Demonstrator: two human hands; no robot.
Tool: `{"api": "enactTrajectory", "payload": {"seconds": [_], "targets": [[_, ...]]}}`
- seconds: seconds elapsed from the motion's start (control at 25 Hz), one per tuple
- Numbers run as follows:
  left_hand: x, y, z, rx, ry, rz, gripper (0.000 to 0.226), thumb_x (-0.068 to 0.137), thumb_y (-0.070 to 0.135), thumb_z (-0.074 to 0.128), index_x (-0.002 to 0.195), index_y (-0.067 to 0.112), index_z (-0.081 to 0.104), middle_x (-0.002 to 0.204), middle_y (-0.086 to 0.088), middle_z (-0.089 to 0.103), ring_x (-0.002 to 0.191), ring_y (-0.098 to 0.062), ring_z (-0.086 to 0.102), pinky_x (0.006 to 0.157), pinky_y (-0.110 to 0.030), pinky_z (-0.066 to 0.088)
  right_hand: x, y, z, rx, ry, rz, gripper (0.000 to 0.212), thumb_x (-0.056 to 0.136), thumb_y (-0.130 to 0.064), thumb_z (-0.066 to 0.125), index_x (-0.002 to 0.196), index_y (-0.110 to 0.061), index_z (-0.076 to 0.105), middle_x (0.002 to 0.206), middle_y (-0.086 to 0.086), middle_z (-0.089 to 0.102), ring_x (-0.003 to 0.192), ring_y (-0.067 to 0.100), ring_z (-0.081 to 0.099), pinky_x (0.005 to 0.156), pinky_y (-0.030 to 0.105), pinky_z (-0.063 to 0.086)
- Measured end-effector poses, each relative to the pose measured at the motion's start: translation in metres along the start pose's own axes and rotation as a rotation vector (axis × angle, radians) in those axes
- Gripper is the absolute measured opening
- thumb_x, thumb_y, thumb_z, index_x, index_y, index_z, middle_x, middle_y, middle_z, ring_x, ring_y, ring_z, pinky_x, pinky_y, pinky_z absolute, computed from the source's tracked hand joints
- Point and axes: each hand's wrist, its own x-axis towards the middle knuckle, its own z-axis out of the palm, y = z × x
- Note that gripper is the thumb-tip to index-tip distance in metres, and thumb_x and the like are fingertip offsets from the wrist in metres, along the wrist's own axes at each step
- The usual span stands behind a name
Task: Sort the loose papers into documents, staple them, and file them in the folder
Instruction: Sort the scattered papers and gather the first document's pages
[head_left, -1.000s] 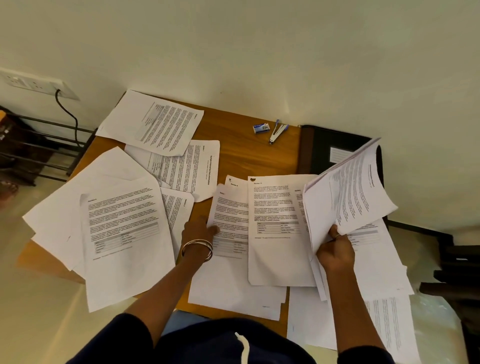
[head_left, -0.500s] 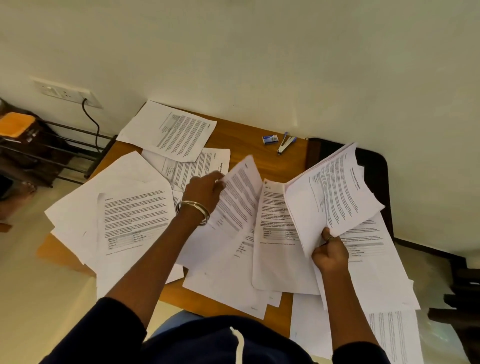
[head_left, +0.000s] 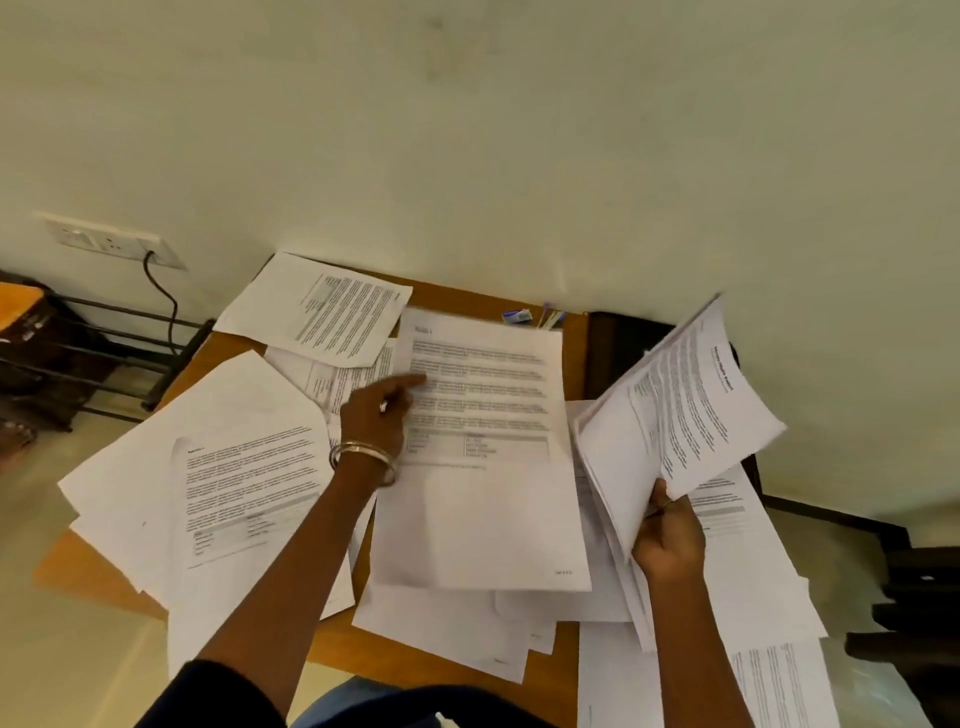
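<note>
On the small wooden table (head_left: 569, 353), seen from the head camera, loose printed sheets lie scattered and overlapping. At its middle the left hand (head_left: 376, 415) holds a printed page (head_left: 483, 452) by the page's left edge, forefinger stretched out across the text; whether the other fingers curl under the paper I cannot tell, as the frame is blurred there. A metal bangle (head_left: 363, 457) circles that wrist. To the right, the right hand (head_left: 670, 540) grips a sheaf of papers (head_left: 685, 410) at its lower edge, thumb on top, the sheets fanned upward and tilted above the table. Left of the arms lie a page with a table at its foot (head_left: 249, 493) on top of blank sheets, and near the far left corner another printed sheet (head_left: 322, 306). Along the far edge, by the wall, sit a small blue staple box (head_left: 517, 315) and, just beside it, a stapler (head_left: 550, 318), partly hidden by the held page. A dark folder (head_left: 623, 348) lies at the table's far right, mostly covered by the sheaf
</note>
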Motion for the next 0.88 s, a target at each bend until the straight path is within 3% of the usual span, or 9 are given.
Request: {"api": "enactTrajectory", "payload": {"seconds": [0.12,0.16,0.24,0.32,0.36,0.44,0.6,0.76,0.88], "targets": [[-0.023,-0.026,0.011,-0.043,-0.084,-0.127,0.023,0.088,-0.001,0.057,0.097,0.015,0.072,0.112,-0.003,0.065,0.101,-0.018,0.056,0.082,-0.019,0.049,-0.003,-0.009,-0.013,0.052,-0.041,0.008,0.075,0.058,-0.017,0.086,0.128,-0.016,0.061,0.120,0.004,0.066,0.107,0.020,0.065,0.083,0.039,0.057],[-0.026,-0.032,0.014,-0.041,-0.093,-0.160,0.023,0.087,-0.001,0.057,0.097,0.013,0.072,0.111,-0.005,0.065,0.101,-0.019,0.056,0.086,-0.024,0.049,-0.007,-0.011,-0.015,0.066,-0.087,0.020,0.079,0.051,-0.017,0.089,0.126,-0.014,0.062,0.115,0.005,0.068,0.101,0.020,0.067,0.077,0.035,0.059],[-0.028,-0.038,0.017,-0.045,-0.109,-0.201,0.022,0.087,-0.001,0.058,0.096,0.013,0.072,0.109,-0.006,0.067,0.099,-0.020,0.058,0.094,-0.036,0.049,-0.015,-0.013,-0.015,0.088,-0.144,0.020,0.062,0.057,-0.016,0.085,0.114,-0.012,0.063,0.090,0.003,0.073,0.072,0.014,0.070,0.056,0.024,0.056],[-0.028,-0.041,0.019,-0.080,-0.125,-0.230,0.023,0.087,0.000,0.057,0.097,0.015,0.072,0.110,-0.007,0.067,0.102,-0.024,0.058,0.096,-0.040,0.048,-0.026,-0.010,-0.007,-0.010,-0.181,0.000,0.069,0.049,-0.015,0.090,0.111,-0.015,0.062,0.085,0.002,0.071,0.062,0.012,0.066,0.049,0.021,0.054],[-0.029,-0.041,0.020,-0.089,-0.130,-0.244,0.023,0.088,0.001,0.057,0.097,0.016,0.071,0.113,-0.007,0.066,0.104,-0.025,0.058,0.096,-0.041,0.048,-0.027,-0.006,-0.005,-0.119,-0.176,-0.011,0.062,0.057,-0.014,0.089,0.113,-0.015,0.062,0.091,0.003,0.070,0.067,0.015,0.065,0.053,0.024,0.057],[-0.029,-0.040,0.023,-0.086,-0.140,-0.263,0.022,0.089,0.004,0.057,0.099,0.017,0.071,0.117,-0.006,0.064,0.107,-0.026,0.056,0.095,-0.041,0.048,-0.028,0.005,-0.002,-0.367,-0.131,-0.085,0.031,0.085,-0.003,0.066,0.114,-0.015,0.065,0.102,0.005,0.070,0.084,0.023,0.066,0.068,0.033,0.060],[-0.033,-0.030,0.031,-0.214,-0.187,-0.313,0.020,0.094,0.013,0.050,0.097,0.016,0.070,0.110,-0.008,0.067,0.104,-0.027,0.060,0.092,-0.039,0.049,-0.032,0.027,0.010,-0.809,-0.204,-0.189,0.034,0.091,0.002,0.056,0.117,-0.016,0.066,0.112,0.002,0.070,0.105,0.025,0.064,0.084,0.038,0.055],[-0.041,-0.016,0.033,-0.317,-0.267,-0.432,0.022,0.090,0.034,0.055,0.102,0.017,0.063,0.098,0.000,0.069,0.091,-0.026,0.066,0.072,-0.035,0.056,-0.031,0.037,0.016,-1.015,-0.224,-0.213,0.034,0.092,-0.001,0.055,0.122,-0.017,0.062,0.120,0.003,0.065,0.106,0.023,0.062,0.085,0.032,0.054],[-0.046,-0.034,0.035,-0.097,-0.354,-0.372,0.059,0.071,0.035,0.077,0.123,0.026,0.049,0.118,-0.002,0.061,0.107,-0.029,0.060,0.087,-0.047,0.053,-0.033,0.038,0.018,-1.030,-0.221,-0.258,0.044,0.091,-0.001,0.057,0.131,-0.020,0.051,0.127,0.004,0.060,0.113,0.022,0.058,0.093,0.036,0.051]]}}
